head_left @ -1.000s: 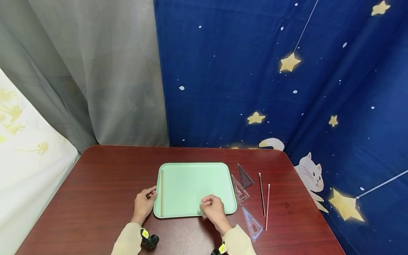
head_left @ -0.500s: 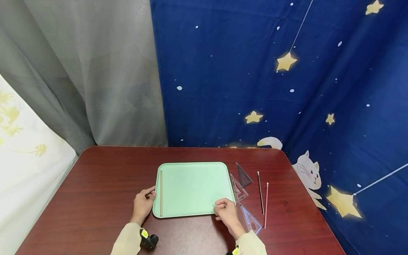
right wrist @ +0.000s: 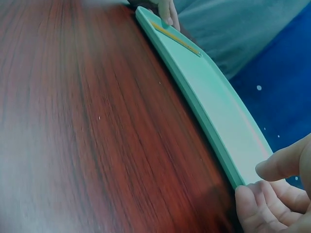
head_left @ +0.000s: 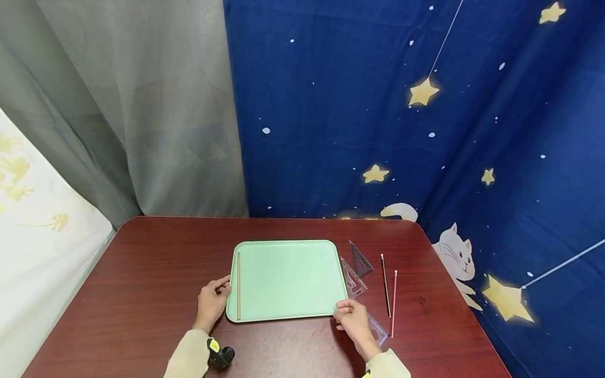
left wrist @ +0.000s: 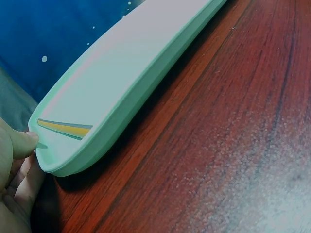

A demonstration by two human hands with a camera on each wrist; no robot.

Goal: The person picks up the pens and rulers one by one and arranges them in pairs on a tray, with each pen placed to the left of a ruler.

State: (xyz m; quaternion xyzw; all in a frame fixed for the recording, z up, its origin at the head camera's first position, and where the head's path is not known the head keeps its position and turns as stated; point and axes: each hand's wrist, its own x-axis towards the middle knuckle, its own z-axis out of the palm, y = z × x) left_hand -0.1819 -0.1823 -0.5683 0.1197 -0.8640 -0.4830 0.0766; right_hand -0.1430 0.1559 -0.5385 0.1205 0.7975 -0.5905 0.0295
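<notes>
Head view: a blue curtain (head_left: 321, 105) with stars and a grey curtain (head_left: 179, 121) rise behind a reddish-brown table (head_left: 165, 252). On the table lies a pale green tray (head_left: 293, 281), flat, between the person's two hands. The left hand (head_left: 212, 303) pinches the tray's left rim, thumb tip on the edge and the other fingers bent outside it. The right hand (head_left: 353, 319) is at the near right corner; its fingers are bent against the rim and the thumb stands over the tray, parted from them, and whether it grips cannot be told. Right of the tray lie three set squares: a dark one (head_left: 361, 261), a clear one (head_left: 354, 283) just beside the rim, and a bluish one (head_left: 379, 328) partly hidden by the right hand. Farther right are a black pencil (head_left: 385, 286) and a red pencil (head_left: 394, 304); a yellow pencil (head_left: 238, 286) lies inside the tray along its left side.
</notes>
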